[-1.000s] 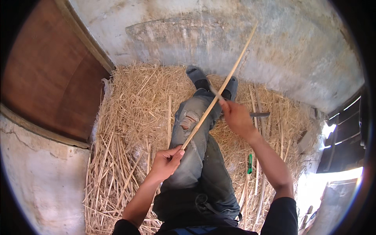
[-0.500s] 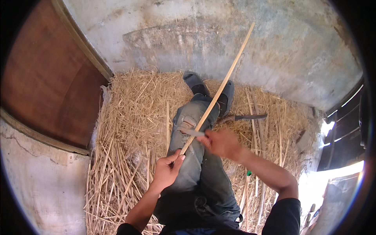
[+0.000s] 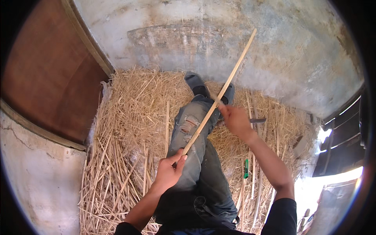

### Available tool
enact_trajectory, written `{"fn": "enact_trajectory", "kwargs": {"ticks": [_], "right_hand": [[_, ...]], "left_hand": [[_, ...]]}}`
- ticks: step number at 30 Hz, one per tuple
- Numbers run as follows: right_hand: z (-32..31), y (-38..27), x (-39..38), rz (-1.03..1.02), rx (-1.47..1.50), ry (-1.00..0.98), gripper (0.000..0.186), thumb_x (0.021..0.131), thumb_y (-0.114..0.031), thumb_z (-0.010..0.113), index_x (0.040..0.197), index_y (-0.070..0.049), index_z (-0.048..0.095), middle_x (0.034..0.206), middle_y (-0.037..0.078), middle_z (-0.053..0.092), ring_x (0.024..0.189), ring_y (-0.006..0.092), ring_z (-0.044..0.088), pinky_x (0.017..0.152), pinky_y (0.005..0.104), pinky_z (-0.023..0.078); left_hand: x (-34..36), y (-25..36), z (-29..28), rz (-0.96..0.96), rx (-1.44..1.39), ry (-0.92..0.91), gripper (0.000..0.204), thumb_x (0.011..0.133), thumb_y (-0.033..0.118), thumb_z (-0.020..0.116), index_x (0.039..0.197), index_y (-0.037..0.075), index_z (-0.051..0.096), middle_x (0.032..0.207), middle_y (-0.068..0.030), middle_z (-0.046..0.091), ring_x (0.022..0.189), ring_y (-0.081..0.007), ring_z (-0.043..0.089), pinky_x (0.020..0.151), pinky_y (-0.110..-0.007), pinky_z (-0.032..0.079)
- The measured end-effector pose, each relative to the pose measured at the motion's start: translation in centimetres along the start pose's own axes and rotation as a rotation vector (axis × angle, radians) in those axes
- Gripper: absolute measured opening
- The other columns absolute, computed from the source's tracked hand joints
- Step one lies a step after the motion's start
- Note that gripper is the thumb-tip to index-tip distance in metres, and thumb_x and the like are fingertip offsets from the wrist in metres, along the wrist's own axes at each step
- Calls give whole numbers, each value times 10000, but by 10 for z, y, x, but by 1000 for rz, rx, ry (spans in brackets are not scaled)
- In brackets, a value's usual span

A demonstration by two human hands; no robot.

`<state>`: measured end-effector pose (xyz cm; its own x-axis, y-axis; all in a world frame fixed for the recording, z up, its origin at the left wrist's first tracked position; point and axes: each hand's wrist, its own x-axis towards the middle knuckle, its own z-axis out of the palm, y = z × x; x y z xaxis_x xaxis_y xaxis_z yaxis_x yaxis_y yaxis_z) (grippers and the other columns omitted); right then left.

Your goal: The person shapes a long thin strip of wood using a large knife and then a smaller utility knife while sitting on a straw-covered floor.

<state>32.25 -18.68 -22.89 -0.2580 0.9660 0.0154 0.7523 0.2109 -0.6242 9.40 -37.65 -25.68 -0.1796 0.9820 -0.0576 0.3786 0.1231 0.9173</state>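
A long, pale strip of bamboo or wood (image 3: 238, 64) slants from my lap up toward the wall, over my torn jeans. My left hand (image 3: 170, 172) pinches its near end between thumb and fingers, above my thigh. Closed around a knife (image 3: 215, 98), my right hand (image 3: 236, 119) is partway up the strip. The blade is slightly blurred and lies across the strip, touching it or very close. Its handle is hidden in my fist.
Straw and shavings (image 3: 137, 102) cover the floor, with loose strips (image 3: 103, 184) at left. Right of my legs lie a dark-bladed knife (image 3: 258, 120), a green utility knife (image 3: 246, 169) and several long sticks. A stained wall (image 3: 176, 43) stands ahead, a brown door panel (image 3: 51, 70) at left.
My right hand has slid the knife up along the strip, away from my left hand. The left hand keeps its hold near the end. The green utility knife now shows beside my right arm.
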Motion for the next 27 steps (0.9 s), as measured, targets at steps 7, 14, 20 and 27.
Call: {"fn": "enact_trajectory", "kwargs": {"ticks": [7, 14, 20, 27], "right_hand": [[2, 9, 6, -202, -282, -97, 317, 999, -322, 483, 927, -56, 640, 757, 201, 665, 709, 429, 655, 662, 526, 528], [35, 26, -3, -275, -311, -27, 352, 1003, -352, 493, 936, -32, 624, 752, 196, 665, 712, 422, 660, 673, 517, 537], [27, -4, -19, -423, -365, -100, 320, 999, -290, 493, 902, -18, 631, 683, 202, 632, 648, 424, 630, 600, 501, 503], [-52, 43, 52, 79, -149, 149, 467, 979, -403, 501, 892, 36, 636, 717, 228, 646, 712, 412, 664, 664, 485, 540]], "left_hand": [[0, 3, -7, -5, 0, -48, 338, 969, 149, 661, 1234, -59, 641, 684, 74, 495, 584, -14, 381, 497, -219, 311], [-4, -7, -13, -40, -105, -70, 339, 968, 151, 663, 1239, -51, 643, 676, 68, 478, 594, -17, 385, 506, -220, 309], [-2, -4, -20, -11, -37, -58, 337, 972, 163, 663, 1238, -44, 648, 700, 57, 508, 610, -19, 398, 517, -219, 325], [-11, -26, -16, 86, -31, -56, 331, 971, 149, 660, 1239, -45, 645, 675, 58, 500, 590, -17, 401, 500, -215, 329]]}}
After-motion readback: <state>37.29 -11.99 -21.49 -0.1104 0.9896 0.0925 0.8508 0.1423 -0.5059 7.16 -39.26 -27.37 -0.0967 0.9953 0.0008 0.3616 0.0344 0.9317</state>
